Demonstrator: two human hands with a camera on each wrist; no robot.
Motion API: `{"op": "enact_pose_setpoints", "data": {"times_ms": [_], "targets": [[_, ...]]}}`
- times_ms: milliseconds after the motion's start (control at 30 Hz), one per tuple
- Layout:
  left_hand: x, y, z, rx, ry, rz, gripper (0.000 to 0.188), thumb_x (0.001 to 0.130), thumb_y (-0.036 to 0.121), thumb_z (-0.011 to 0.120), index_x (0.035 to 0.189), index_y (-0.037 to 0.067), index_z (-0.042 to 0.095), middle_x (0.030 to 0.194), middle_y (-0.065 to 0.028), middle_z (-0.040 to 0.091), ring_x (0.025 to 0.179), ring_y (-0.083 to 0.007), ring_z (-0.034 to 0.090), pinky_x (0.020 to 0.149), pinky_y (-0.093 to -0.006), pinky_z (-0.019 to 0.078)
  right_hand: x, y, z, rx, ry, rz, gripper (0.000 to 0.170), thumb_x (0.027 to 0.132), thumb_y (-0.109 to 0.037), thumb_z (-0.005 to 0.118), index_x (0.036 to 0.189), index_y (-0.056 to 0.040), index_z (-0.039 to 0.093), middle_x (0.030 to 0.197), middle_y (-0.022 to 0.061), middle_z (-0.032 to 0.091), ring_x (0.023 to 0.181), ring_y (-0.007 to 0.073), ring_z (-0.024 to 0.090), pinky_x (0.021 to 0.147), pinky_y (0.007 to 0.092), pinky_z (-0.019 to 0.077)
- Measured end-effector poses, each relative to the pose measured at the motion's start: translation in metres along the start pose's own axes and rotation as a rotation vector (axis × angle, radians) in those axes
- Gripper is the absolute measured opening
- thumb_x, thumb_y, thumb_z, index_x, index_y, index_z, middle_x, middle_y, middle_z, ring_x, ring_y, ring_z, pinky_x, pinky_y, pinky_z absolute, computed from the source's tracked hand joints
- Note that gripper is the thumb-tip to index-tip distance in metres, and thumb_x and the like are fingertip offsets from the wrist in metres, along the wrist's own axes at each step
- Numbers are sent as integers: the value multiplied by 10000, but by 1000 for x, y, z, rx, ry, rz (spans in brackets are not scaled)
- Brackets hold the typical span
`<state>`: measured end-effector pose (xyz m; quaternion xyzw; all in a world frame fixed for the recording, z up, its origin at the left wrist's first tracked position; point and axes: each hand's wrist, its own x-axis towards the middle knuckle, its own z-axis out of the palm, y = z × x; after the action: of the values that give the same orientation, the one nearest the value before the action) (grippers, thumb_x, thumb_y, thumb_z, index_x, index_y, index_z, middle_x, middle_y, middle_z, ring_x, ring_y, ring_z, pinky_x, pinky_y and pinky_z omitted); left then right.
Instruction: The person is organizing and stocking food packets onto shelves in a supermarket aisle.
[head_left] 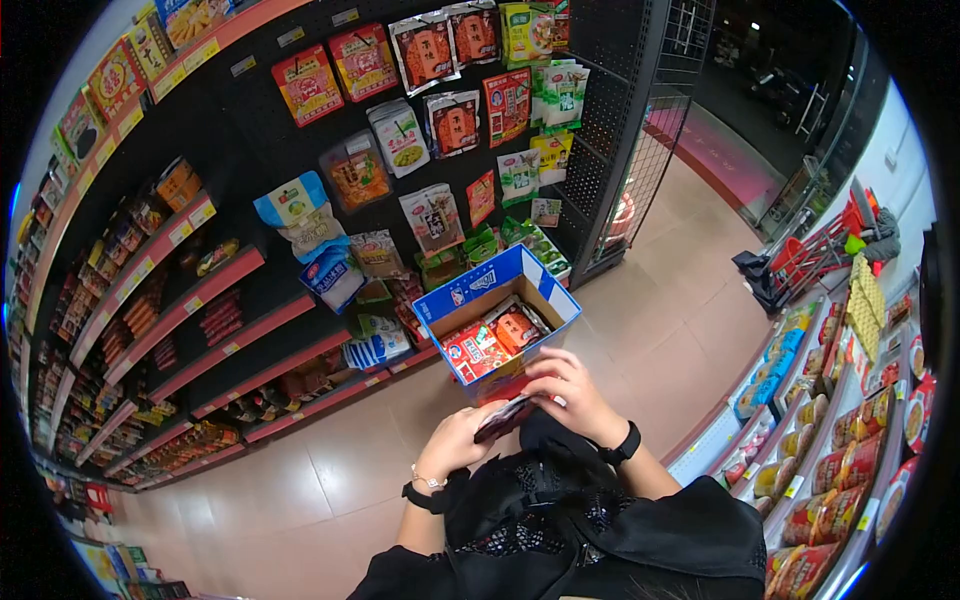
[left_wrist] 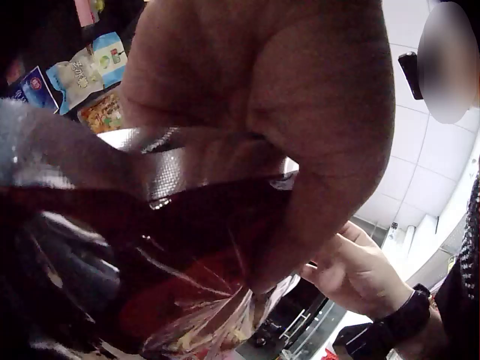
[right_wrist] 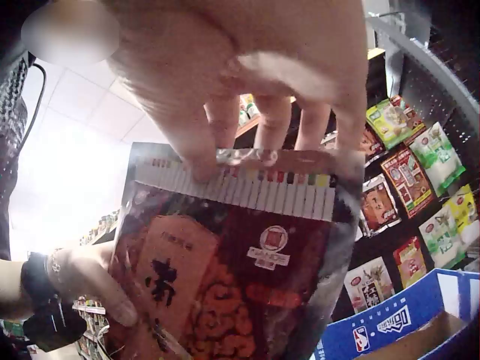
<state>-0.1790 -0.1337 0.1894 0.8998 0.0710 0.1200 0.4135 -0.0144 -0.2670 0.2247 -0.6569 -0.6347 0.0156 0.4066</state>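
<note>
A dark red packet with clear edges is held between both hands, just on the wearer's side of a blue box. The left hand pinches its left side; in the left wrist view that hand grips the shiny wrapper. The right hand holds the other end, and in the right wrist view its thumb and fingers pinch the top edge. Inside the box lie several red packets.
Packets hang on a black pegboard beyond the box. Shelves with red edges run along the left. At the right are slanted shelves of packaged food and a red folding cart. A wire rack stands by the doorway.
</note>
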Motion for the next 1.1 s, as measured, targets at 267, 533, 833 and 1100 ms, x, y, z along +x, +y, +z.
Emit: {"op": "enact_pose_setpoints", "data": {"times_ms": [267, 533, 833, 1100], "targets": [[-5, 9, -1, 40, -35, -36, 480, 590, 34, 540, 1061, 119, 510, 856, -138, 578, 780, -304, 543, 673, -353, 436, -5, -3, -12, 116, -140, 23, 150, 637, -24, 627, 752, -78, 547, 870, 47, 551, 934, 235, 480, 811, 350, 377], [0, -17, 18, -96, -67, -40, 400, 604, 112, 652, 980, 31, 542, 871, -161, 577, 802, -303, 552, 690, -326, 435, 2, 2, -22, 116, -270, -8, 128, 638, -26, 611, 718, -64, 519, 979, 72, 510, 1046, 279, 410, 883, 378, 332], [77, 38, 33, 11, -87, 43, 379, 691, 264, 627, 980, 35, 541, 896, -95, 564, 778, -231, 530, 697, -324, 418, -12, 58, -57, -68, -239, 21, 101, 640, -72, 589, 715, -71, 523, 926, 53, 522, 1043, 258, 424, 855, 361, 343], [185, 66, 111, 70, -10, 92, 146, 722, 109, 557, 842, 33, 593, 802, -107, 586, 759, -256, 545, 677, -320, 435, -40, 138, -129, -100, -147, 92, 132, 641, -71, 602, 740, -76, 513, 873, 33, 532, 979, 255, 462, 783, 359, 373]]}}
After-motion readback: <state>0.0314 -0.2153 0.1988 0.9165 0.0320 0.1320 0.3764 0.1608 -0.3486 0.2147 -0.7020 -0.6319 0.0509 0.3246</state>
